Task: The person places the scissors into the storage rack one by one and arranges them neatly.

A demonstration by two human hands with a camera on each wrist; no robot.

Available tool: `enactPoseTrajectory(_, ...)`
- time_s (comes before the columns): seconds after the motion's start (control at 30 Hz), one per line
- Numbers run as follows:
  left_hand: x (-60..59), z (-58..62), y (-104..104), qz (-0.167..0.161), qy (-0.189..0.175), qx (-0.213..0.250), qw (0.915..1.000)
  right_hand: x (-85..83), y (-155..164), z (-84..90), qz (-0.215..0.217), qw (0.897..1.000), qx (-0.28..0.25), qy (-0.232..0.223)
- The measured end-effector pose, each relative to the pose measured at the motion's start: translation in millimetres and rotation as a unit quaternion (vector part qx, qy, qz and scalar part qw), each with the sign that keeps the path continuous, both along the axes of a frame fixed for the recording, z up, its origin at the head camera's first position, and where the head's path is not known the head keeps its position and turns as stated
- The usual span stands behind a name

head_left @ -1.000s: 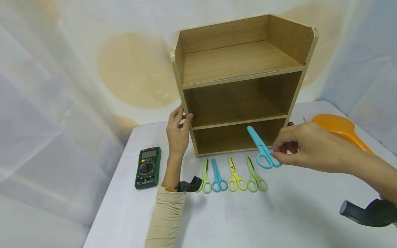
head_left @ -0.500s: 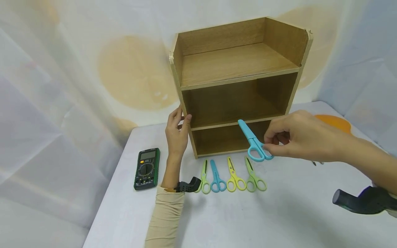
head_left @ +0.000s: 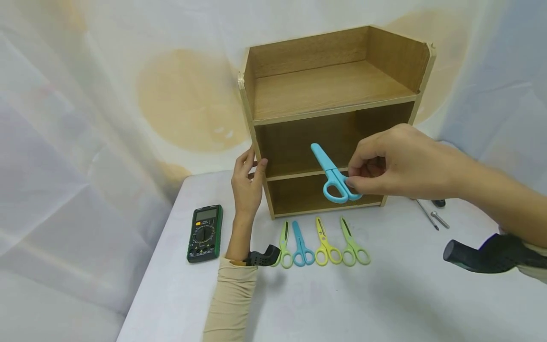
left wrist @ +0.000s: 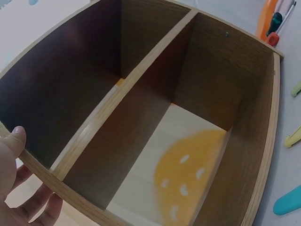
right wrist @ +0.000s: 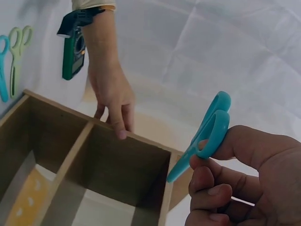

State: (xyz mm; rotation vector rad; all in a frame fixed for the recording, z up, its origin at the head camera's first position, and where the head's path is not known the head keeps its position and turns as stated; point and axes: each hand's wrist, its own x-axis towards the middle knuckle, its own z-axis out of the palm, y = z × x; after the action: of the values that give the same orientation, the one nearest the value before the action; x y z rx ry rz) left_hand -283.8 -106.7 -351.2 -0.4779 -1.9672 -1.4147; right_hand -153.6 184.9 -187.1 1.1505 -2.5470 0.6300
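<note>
My right hand [head_left: 406, 164] pinches a pair of light blue scissors [head_left: 323, 159] by the handle loops, between thumb and fingers. The scissors are raised in front of the wooden shelf unit [head_left: 333, 88], blades together and tip pointing up and left. In the right wrist view the scissors [right wrist: 180, 170] overlap the shelf's top edge. At the shelf's left side, my left hand [head_left: 248, 185] grips the side panel, thumb on the front edge and fingers behind it. The left wrist view shows that same hand [left wrist: 7, 165] on the panel, beside the middle compartment.
Several more scissors lie in a row before the shelf: green ones, a blue pair [head_left: 300, 244] and a yellow pair [head_left: 323, 242]. A green-cased multimeter [head_left: 205, 232] lies at left. To the right are a thin metal shaft [head_left: 426, 213] and a bolt [head_left: 440, 219].
My right hand has carried the light blue scissors up and left, from the shelf's lower right to before its middle. The left hand keeps its grip on the panel.
</note>
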Motion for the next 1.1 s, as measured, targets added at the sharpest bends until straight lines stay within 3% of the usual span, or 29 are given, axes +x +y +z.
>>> enactPoseTrajectory(0.37,0.1,0.2,-3.7,0.004,0.001,-0.007,1.0000,-10.5,-17.7,25.6,-0.041,0.999,0.013,-0.016)
enactPoseTrajectory(1.1,0.1,2.5,-2.0,0.013,0.003,-0.015,0.9998,-58.2,-51.6,58.4,-0.066,0.997,0.048,-0.007)
